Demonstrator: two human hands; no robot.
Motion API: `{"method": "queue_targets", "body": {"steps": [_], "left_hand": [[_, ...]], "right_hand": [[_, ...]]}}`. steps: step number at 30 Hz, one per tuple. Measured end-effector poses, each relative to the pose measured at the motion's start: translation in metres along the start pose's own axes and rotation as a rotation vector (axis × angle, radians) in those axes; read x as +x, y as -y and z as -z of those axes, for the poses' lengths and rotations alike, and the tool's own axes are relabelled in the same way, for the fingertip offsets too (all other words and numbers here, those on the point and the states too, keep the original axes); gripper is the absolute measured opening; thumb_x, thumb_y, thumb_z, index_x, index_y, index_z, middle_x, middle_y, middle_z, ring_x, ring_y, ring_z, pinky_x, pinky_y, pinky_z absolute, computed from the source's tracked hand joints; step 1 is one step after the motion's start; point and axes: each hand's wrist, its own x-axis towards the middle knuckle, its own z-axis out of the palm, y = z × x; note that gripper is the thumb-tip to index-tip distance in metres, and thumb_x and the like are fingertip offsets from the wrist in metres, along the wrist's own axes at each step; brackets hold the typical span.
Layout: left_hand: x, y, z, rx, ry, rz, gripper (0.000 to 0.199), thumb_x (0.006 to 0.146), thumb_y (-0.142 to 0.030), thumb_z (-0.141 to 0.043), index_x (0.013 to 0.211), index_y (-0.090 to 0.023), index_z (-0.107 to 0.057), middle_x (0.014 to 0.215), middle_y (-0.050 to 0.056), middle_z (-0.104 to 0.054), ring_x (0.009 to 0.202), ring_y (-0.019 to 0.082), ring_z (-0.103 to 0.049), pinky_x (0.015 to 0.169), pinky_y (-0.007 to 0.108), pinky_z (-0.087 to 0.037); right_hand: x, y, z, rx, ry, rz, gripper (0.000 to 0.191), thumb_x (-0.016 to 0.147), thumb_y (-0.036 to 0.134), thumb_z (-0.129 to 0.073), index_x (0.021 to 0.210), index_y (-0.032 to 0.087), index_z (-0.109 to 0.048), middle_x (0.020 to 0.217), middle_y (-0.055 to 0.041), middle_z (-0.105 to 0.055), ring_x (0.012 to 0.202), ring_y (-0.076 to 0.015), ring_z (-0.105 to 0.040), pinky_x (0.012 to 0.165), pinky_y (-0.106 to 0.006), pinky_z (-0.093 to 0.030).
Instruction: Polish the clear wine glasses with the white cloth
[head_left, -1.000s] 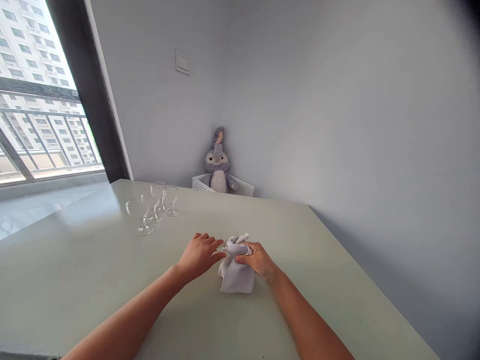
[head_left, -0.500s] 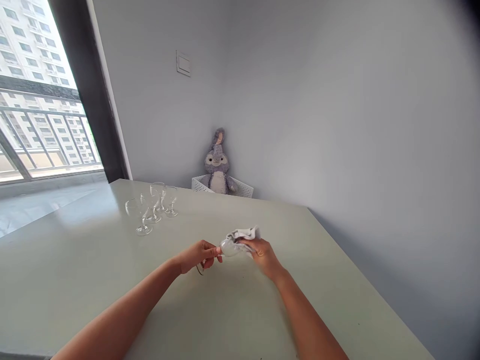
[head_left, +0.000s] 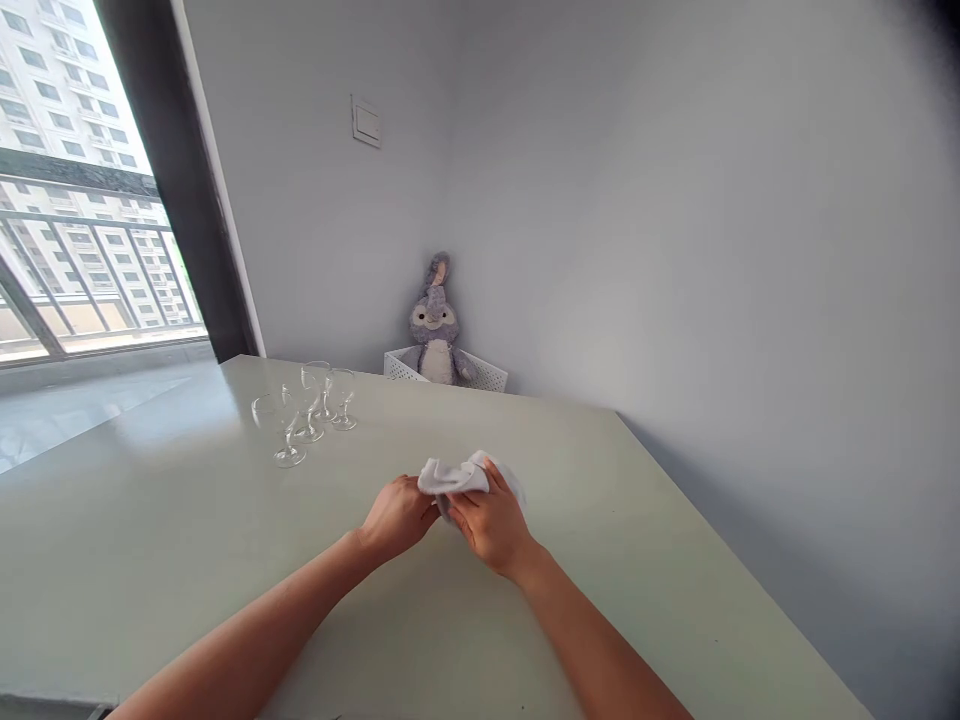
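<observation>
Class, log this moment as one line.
Right hand: holding white cloth; left hand: at cloth's edge, grip hidden; four stemmed glasses: upright on table

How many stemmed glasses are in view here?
4, on the table at left: nearest glass, second glass behind it, back-left glass, back-right glass. The cloth may hide another.

I count four glasses (head_left: 309, 408), centre-left; two hands (head_left: 493, 522), one cloth (head_left: 455, 478), lower centre; one plushie (head_left: 435, 322), one basket (head_left: 491, 376), middle; one switch (head_left: 367, 122), upper left.

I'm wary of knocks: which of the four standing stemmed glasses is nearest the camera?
The leftmost stemmed glass: its foot sits lowest in view; the other three glasses stand farther back, rightward.
</observation>
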Motion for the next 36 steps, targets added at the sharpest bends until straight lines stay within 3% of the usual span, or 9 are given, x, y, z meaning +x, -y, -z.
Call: {"method": "queue_targets", "body": {"steps": [3, 5, 8, 12, 15, 19, 24, 28, 36], "left_hand": [[-0.003, -0.007, 0.0, 0.152, -0.056, -0.292, 0.03, 0.086, -0.032, -0.04, 0.065, -0.017, -0.056, 0.058, 0.004, -0.056, 0.06, 0.016, -0.051, 0.061, 0.028, -0.032], [-0.004, -0.01, -0.002, 0.18, -0.071, -0.369, 0.027, 0.087, -0.033, -0.039, 0.082, -0.017, -0.06, 0.063, 0.004, -0.058, 0.062, 0.016, -0.052, 0.061, 0.029, -0.034], [-0.004, -0.012, -0.008, 0.134, -0.106, -0.344, 0.033, 0.087, -0.036, -0.039, 0.114, -0.019, -0.05, 0.067, 0.004, -0.06, 0.063, 0.016, -0.052, 0.061, 0.029, -0.036], [-0.002, -0.011, -0.016, -0.015, -0.186, -0.148, 0.04, 0.088, -0.036, -0.038, 0.126, -0.023, -0.04, 0.061, 0.0, -0.058, 0.062, 0.015, -0.052, 0.063, 0.028, -0.038], [-0.002, -0.013, -0.022, -0.114, -0.237, -0.021, 0.043, 0.088, -0.032, -0.038, 0.129, -0.023, -0.035, 0.062, -0.001, -0.057, 0.065, 0.015, -0.052, 0.065, 0.028, -0.04], [-0.003, -0.022, -0.03, -0.274, -0.303, 0.104, 0.048, 0.086, -0.023, -0.037, 0.134, -0.025, -0.027, 0.083, 0.003, -0.054, 0.07, 0.013, -0.053, 0.063, 0.026, -0.043], [-0.005, -0.034, -0.033, -0.307, -0.433, 0.116, 0.06, 0.081, -0.009, -0.037, 0.135, -0.031, -0.024, 0.118, 0.009, -0.038, 0.093, 0.015, -0.048, 0.078, 0.033, -0.044], [-0.007, -0.041, -0.026, -0.208, -0.458, 0.16, 0.066, 0.076, -0.003, -0.038, 0.134, -0.033, -0.026, 0.126, 0.008, -0.036, 0.101, 0.019, -0.043, 0.087, 0.04, -0.039], [-0.011, -0.047, -0.016, -0.308, -0.419, 0.187, 0.042, 0.085, -0.024, -0.04, 0.125, -0.035, -0.042, 0.126, 0.004, -0.041, 0.108, 0.022, -0.039, 0.091, 0.044, -0.034]], "right_hand": [[0.0, -0.013, 0.006, 0.198, -0.037, -0.212, 0.026, 0.083, 0.032, -0.047, 0.102, 0.026, -0.064, 0.103, -0.0059, -0.063, 0.095, -0.0229, -0.053, 0.088, -0.041, -0.036], [-0.002, -0.024, 0.01, 0.452, -0.017, -0.382, 0.026, 0.08, 0.038, -0.05, 0.088, 0.022, -0.068, 0.089, -0.0053, -0.065, 0.084, -0.0206, -0.056, 0.077, -0.035, -0.041], [-0.003, -0.036, 0.008, 0.921, -0.094, -0.666, 0.034, 0.074, 0.047, -0.054, 0.075, 0.016, -0.068, 0.067, -0.003, -0.063, 0.064, -0.0169, -0.056, 0.062, -0.029, -0.042], [0.0, -0.029, -0.008, 1.407, -0.36, -0.924, 0.04, 0.07, 0.054, -0.056, 0.075, 0.015, -0.064, 0.065, -0.0036, -0.062, 0.061, -0.0178, -0.057, 0.057, -0.029, -0.043], [0.004, -0.01, -0.017, 1.588, -0.404, -0.87, 0.049, 0.075, 0.06, -0.046, 0.091, 0.017, -0.062, 0.084, -0.007, -0.064, 0.076, -0.0214, -0.059, 0.061, -0.031, -0.044], [0.005, 0.012, -0.024, 1.568, -0.409, -0.733, 0.051, 0.078, 0.063, -0.038, 0.102, 0.022, -0.058, 0.101, -0.0055, -0.061, 0.087, -0.0213, -0.056, 0.066, -0.032, -0.044], [0.003, 0.023, -0.032, 1.475, -0.335, -0.672, 0.049, 0.078, 0.061, -0.041, 0.106, 0.024, -0.055, 0.09, -0.0043, -0.063, 0.081, -0.0192, -0.057, 0.067, -0.03, -0.043], [0.003, 0.023, -0.03, 1.477, -0.289, -0.665, 0.048, 0.078, 0.058, -0.043, 0.11, 0.024, -0.053, 0.092, -0.0049, -0.062, 0.081, -0.0193, -0.056, 0.064, -0.029, -0.043], [-0.002, 0.004, -0.03, 1.546, -0.304, -0.805, 0.028, 0.073, 0.046, -0.054, 0.09, 0.025, -0.058, 0.086, -0.0037, -0.061, 0.073, -0.0191, -0.056, 0.061, -0.031, -0.044]]}}
